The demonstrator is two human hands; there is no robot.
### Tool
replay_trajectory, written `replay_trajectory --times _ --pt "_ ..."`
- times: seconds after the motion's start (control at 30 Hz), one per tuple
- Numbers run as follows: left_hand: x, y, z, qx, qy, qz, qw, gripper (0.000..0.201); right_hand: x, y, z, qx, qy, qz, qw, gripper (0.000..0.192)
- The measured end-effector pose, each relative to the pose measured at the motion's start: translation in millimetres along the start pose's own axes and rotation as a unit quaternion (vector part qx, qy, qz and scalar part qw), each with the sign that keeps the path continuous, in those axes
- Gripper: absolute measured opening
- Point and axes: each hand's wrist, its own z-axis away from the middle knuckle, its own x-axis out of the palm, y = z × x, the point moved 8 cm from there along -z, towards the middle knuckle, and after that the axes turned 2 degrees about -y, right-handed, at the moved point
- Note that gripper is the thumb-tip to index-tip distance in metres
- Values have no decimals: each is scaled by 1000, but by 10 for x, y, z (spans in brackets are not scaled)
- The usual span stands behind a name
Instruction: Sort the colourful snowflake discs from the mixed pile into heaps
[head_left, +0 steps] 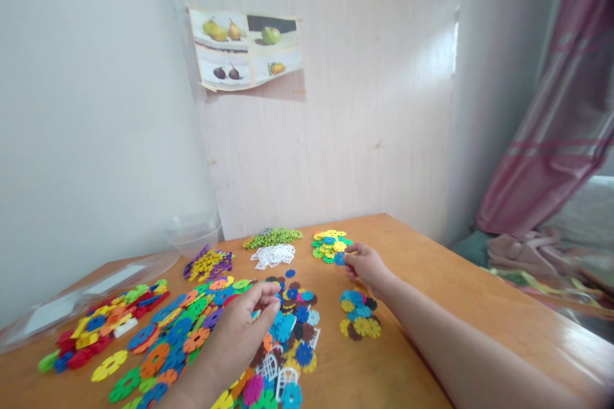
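My left hand (254,316) hovers over a big mixed heap of colourful plastic snowflake discs (182,332). Its fingers are loosely curled, with a gap between them and the thumb, and I see nothing held there. Farther off to the right, my right hand (367,266) pinches a blue snowflake disc (339,258) at the edge of a small pile of yellow, green and blue discs (329,244). Below my right wrist lies another small group of yellow, blue and dark discs (359,314). White window-shaped pieces (286,382) lie among the near discs.
Along the back of the wooden table (412,255) sit green pieces (278,237), white pieces (273,256) and purple and yellow pieces (208,263). Building blocks (108,326), plastic bags (52,313) and a clear tub (192,233) are on the left. A wall stands behind.
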Motion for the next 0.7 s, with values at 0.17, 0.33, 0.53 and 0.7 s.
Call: replay_trajectory --times 0.17,0.33,0.53,0.7 --pt "-64 40 -1 -6 26 -7 1000 36 -156 151 -143 27 32 -12 999 18" --pt "-91 54 1 -5 46 -7 999 33 -207 236 -225 38 41 1 998 14" --pt "-81 10 -16 7 29 -5 1000 32 -241 319 -284 48 49 -19 997 13" --pt "-94 41 -10 11 32 -10 999 33 -237 354 -313 46 40 -33 998 14"
